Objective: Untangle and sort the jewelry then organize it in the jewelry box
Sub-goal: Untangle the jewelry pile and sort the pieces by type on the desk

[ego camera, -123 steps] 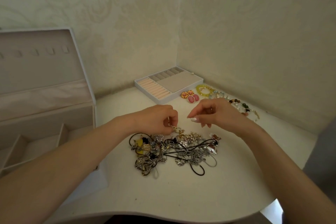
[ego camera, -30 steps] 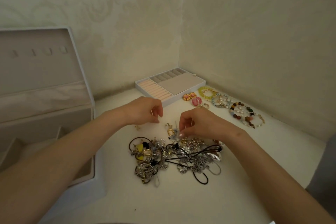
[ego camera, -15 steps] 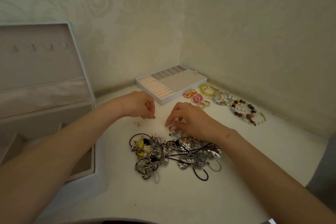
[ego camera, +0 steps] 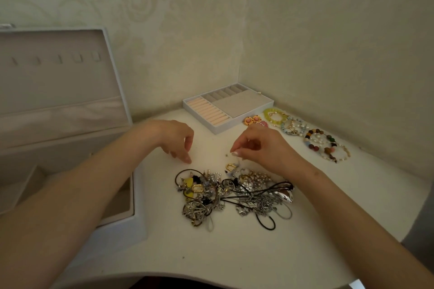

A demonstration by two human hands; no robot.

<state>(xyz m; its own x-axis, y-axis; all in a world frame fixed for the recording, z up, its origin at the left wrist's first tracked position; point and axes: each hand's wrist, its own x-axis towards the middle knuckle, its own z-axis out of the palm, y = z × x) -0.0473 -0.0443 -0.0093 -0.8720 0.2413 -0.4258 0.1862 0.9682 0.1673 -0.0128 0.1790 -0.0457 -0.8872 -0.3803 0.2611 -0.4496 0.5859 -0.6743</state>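
Our right hand (ego camera: 263,148) has lifted off the tangled jewelry (ego camera: 234,195), thumb and forefinger pinched just above a gold earring (ego camera: 230,167) at its far edge; our left hand (ego camera: 176,139) curls down nearby. Whether either holds anything, we cannot tell.

The right hand (ego camera: 263,148) has lifted off the tangled pile (ego camera: 232,195), where it pressed half a second ago, and now hovers just behind it, thumb and forefinger pinching what looks like a tiny piece (ego camera: 227,155). The gold hoop earring (ego camera: 230,167) it covered shows again. The left hand (ego camera: 173,138) has lowered its fingertips onto the table (ego camera: 234,253)
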